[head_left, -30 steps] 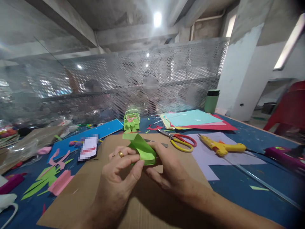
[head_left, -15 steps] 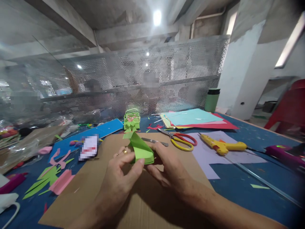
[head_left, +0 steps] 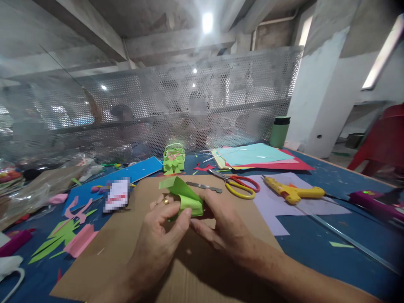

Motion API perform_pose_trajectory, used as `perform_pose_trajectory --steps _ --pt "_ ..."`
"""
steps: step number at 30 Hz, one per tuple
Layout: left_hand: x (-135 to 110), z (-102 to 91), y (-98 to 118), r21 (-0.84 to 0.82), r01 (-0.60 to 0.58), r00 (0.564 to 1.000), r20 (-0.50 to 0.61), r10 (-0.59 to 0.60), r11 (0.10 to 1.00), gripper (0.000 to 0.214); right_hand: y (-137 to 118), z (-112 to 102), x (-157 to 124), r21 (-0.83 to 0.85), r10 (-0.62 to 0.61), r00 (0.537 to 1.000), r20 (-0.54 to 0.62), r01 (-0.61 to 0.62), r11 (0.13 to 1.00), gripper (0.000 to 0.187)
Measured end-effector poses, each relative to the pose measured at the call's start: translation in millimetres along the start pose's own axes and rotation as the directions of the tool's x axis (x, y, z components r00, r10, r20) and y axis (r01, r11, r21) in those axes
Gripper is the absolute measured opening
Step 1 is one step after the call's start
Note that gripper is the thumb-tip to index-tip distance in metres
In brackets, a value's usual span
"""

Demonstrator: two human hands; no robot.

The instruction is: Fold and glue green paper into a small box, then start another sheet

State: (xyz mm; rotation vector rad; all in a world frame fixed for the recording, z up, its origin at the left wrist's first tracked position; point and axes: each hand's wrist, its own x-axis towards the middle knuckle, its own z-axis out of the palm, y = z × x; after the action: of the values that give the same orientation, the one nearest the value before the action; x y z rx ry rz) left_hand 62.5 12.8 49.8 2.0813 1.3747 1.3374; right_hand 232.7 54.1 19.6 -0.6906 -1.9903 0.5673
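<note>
A folded piece of green paper (head_left: 191, 206) is held between both hands above the brown cardboard (head_left: 126, 248). My left hand (head_left: 164, 227), with a ring on one finger, pinches its left side between thumb and fingers. Around its right edge my right hand (head_left: 221, 223) is closed, with the thumb below and fingers behind. A loose flap of the paper stands up and leans left. Just beyond lie a slim metal blade (head_left: 204, 187) and scissors (head_left: 241, 185) with red and yellow handles.
A yellow glue gun (head_left: 293, 191) rests on purple paper (head_left: 274, 221) at right. Behind are a small green paper basket (head_left: 174, 160), coloured sheets (head_left: 259, 155) and a green bottle (head_left: 280, 132). Green scraps (head_left: 57, 240) and a folded pink piece (head_left: 80, 242) lie left.
The upright flap of the green paper has tipped lower and to the left, showing more of the fold. Both hands keep nearly the same place and grip.
</note>
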Motion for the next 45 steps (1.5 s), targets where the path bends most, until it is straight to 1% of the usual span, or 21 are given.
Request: perform_pose_trajectory --steps 4,6,9,12,14,19,22,25,28,31,34,35,37,39,41,43,45 --pt "0.2 1.9 0.6 0.014 -0.021 1.0 -0.004 0.021 1.0 0.026 -1.1 -0.4 1.0 0.057 0.011 1.0 -0.003 -0.011 0.998 0.041" --pt "0.0 3.3 0.9 0.014 -0.022 1.0 -0.019 0.022 1.0 0.027 -1.2 0.4 1.0 0.055 0.024 1.0 -0.012 -0.023 0.998 0.041" --pt "-1.2 4.3 1.4 0.005 -0.018 0.999 -0.033 0.018 1.0 0.025 -2.4 0.9 1.0 0.054 0.041 0.999 -0.025 -0.04 0.998 0.036" --pt "-2.4 3.9 1.8 0.001 -0.02 1.0 -0.019 0.02 1.0 0.026 -3.2 0.5 1.8 0.076 0.034 0.999 -0.038 -0.031 0.997 0.032" --pt "-2.8 3.1 2.6 -0.004 -0.018 1.0 -0.01 0.018 1.0 0.028 -2.3 0.3 2.3 0.066 0.029 0.999 -0.035 -0.026 0.997 0.03" --pt "-3.0 2.5 4.8 -0.057 0.052 0.998 0.027 -0.05 0.997 0.027 0.8 1.1 2.1 0.031 0.012 0.998 -0.066 -0.01 0.999 0.016" --pt "-2.4 3.5 4.9 -0.089 0.044 0.999 0.035 -0.041 0.995 0.027 1.0 1.0 1.6 0.001 0.019 0.998 -0.057 -0.019 1.0 0.014" --pt "-1.8 4.5 3.8 -0.093 0.0 1.0 0.031 0.003 0.996 0.022 1.1 0.0 0.7 -0.017 0.045 0.998 -0.046 -0.046 0.999 0.02" --pt "-2.8 5.0 1.8 -0.049 -0.087 0.996 0.001 0.087 0.995 0.015 1.5 -0.9 -0.2 -0.025 0.049 0.998 -0.044 -0.05 0.998 0.026" --pt "-5.2 5.1 0.1 0.018 -0.141 0.989 -0.049 0.142 0.99 0.011 1.7 -1.3 -0.2 -0.006 0.03 0.999 -0.043 -0.031 1.0 0.022" --pt "-6.2 4.8 -0.2 0.067 -0.184 0.974 -0.119 0.191 0.981 0.008 2.6 -1.1 1.1 0.0 -0.033 0.998 -0.053 0.033 0.999 0.016" --pt "-5.9 4.5 0.0 0.08 -0.203 0.969 -0.129 0.212 0.976 0.008 3.0 -1.0 1.7 -0.007 -0.048 0.997 -0.057 0.047 0.999 0.015" --pt "-4.6 3.7 0.1 0.083 -0.231 0.965 -0.11 0.24 0.969 0.009 3.7 -0.9 2.5 -0.02 -0.06 0.996 -0.061 0.059 0.998 0.012" --pt "-3.3 3.2 -0.7 0.056 -0.221 0.971 -0.081 0.225 0.974 0.011 3.8 -1.2 2.8 -0.035 -0.067 0.996 -0.054 0.065 0.997 0.008" --pt "-2.7 3.1 -2.6 0.023 -0.185 0.98 -0.069 0.186 0.983 0.011 3.3 -2.1 3.1 -0.053 -0.082 0.995 -0.056 0.079 0.995 0.007" --pt "-3.0 3.3 -4.4 -0.012 -0.138 0.987 -0.089 0.137 0.99 0.009 2.7 -3.0 3.5 -0.065 -0.098 0.993 -0.063 0.094 0.993 0.01" --pt "-3.5 3.5 -4.8 -0.034 -0.114 0.989 -0.096 0.11 0.993 0.009 2.7 -3.7 4.1 -0.065 -0.117 0.991 -0.068 0.112 0.992 0.016"
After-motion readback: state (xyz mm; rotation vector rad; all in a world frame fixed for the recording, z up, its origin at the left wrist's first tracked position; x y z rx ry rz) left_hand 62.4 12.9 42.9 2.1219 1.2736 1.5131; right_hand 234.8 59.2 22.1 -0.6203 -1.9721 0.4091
